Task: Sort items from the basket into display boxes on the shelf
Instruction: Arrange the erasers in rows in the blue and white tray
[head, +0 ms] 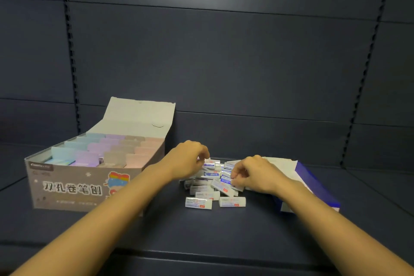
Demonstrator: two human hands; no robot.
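Erasers point(199, 202) in white sleeves lie heaped on the dark shelf point(201, 242). The left grip point(188, 159) curls at the heap's far-left edge, pinching one; the right grip point(253, 173) curls on the heap's right side, fingertips pinching a blue-labelled one. Left of the heap stands an open pencil-sharpener display box point(74, 186); just right, a blue-and-white box point(313, 184). Behind the heap is a slotted back panel point(224, 63).

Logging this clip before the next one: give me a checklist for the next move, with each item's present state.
1. Right hand grip on a blue-labelled eraser: ok.
2. Left hand grip within the eraser pile: cannot tell.
3. Blue-and-white box open for erasers: cannot tell, mostly hidden.
4. Pencil sharpener box lid up, apart from both hands: ok.
5. Eraser pile cleared off the shelf: not ok, lying loose.
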